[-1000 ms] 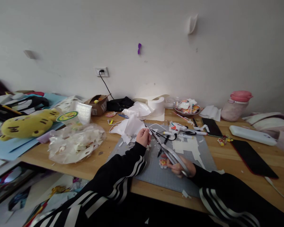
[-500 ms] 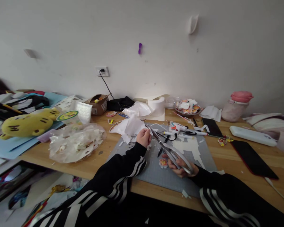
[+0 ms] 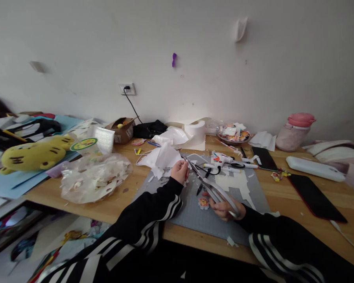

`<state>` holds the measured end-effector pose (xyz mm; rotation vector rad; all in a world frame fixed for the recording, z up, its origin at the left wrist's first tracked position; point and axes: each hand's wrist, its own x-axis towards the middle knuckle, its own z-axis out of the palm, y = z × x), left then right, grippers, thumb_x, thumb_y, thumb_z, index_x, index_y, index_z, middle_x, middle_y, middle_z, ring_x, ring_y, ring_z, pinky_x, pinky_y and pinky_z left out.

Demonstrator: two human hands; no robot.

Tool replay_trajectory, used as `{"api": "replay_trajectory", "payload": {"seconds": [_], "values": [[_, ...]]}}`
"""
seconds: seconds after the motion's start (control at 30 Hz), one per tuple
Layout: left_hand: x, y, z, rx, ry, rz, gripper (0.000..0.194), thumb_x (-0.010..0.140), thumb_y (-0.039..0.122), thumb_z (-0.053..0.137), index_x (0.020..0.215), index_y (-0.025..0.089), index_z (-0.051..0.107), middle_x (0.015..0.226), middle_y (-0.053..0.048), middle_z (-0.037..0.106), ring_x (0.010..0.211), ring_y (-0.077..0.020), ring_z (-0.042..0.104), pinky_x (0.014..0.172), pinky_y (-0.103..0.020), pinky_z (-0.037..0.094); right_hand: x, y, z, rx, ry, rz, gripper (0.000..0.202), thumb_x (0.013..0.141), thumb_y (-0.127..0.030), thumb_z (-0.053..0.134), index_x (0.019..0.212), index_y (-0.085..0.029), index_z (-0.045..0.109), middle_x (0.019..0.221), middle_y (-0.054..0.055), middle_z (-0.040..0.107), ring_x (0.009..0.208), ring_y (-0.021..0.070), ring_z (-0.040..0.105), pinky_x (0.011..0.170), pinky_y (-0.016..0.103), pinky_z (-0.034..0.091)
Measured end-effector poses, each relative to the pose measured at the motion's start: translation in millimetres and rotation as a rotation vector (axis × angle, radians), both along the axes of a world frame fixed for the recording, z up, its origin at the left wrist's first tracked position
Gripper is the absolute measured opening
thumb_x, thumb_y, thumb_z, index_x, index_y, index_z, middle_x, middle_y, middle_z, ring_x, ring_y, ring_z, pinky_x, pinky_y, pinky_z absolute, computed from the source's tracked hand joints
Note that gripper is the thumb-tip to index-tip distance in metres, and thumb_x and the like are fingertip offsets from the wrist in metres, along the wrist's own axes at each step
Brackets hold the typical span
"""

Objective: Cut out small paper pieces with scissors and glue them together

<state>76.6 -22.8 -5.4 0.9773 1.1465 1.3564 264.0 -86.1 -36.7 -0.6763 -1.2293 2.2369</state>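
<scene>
A brown wooden desk (image 3: pixel 283 198) bears a flat grey mat (image 3: pixel 191 218). The right hand (image 3: pixel 225 210) grasps silver metal scissors (image 3: pixel 207 182); the left hand (image 3: pixel 179 171) is clenched, contents unclear.

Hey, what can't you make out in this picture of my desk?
All in the head view:
Whatever the left grip may hold: closed fingers hide it.
Part of the silver scissors' handles: covered by the right grip.
Fine detail on the small orange cutout: too small.
Exact contents of the plastic bag: crumpled, cloudy plastic blurs them.
Rest of the pale fabric item: cut off by the right edge.
</scene>
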Motion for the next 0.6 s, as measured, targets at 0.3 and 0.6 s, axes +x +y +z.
{"api": "replay_trajectory", "payload": {"seconds": [0.3, 0.6], "values": [[0.5, -0.3, 1.2, 0.001, -0.002, 0.002, 0.044, 0.061, 0.057, 0.062, 0.063, 0.022, 0.035, 0.028, 0.011, 0.036, 0.022, -0.0047, 0.025, 0.028, -0.016, 0.014, 0.6, -0.6, -0.2, -0.021, 0.034, -0.015, 0.048, 0.058, -0.031, 0.077, 0.102, -0.024, 0.058, 0.060, -0.011, 0.044, 0.031, -0.0031, 0.025, 0.028, 0.011, 0.016], [0.5, 0.3, 1.3, 0.010, -0.021, -0.002, 0.047, 0.055, 0.059, 0.064, 0.062, 0.021, 0.036, 0.027, 0.011, 0.038, 0.022, -0.0043, 0.026, 0.028, -0.016, 0.013, -0.2, -1.0, -0.6, -0.047, 0.013, -0.039, 0.046, 0.057, -0.027, 0.074, 0.100, -0.025, 0.059, 0.058, -0.011, 0.045, 0.030, -0.0029, 0.023, 0.028, 0.012, 0.015]]}}
